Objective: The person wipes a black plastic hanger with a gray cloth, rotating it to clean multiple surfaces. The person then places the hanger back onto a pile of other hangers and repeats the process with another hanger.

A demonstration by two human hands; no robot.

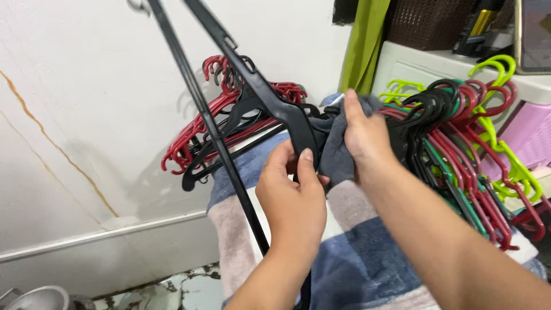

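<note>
My left hand (293, 192) grips the clip end of a long black hanger (252, 80) that slants up to the top left. My right hand (364, 135) pinches a small dark grey cloth (336, 155) against that clip. Both hands meet in the middle of the view, above a striped blue and beige towel (356, 258). The lower part of the cloth hangs between my two hands.
A heap of red and black hangers (229, 123) lies against the white wall on the left. Another pile of red, green, black and lime hangers (465, 143) sits on the right. A pink basket (528, 138), a brown basket (427, 23) and a green curtain (361, 43) stand behind.
</note>
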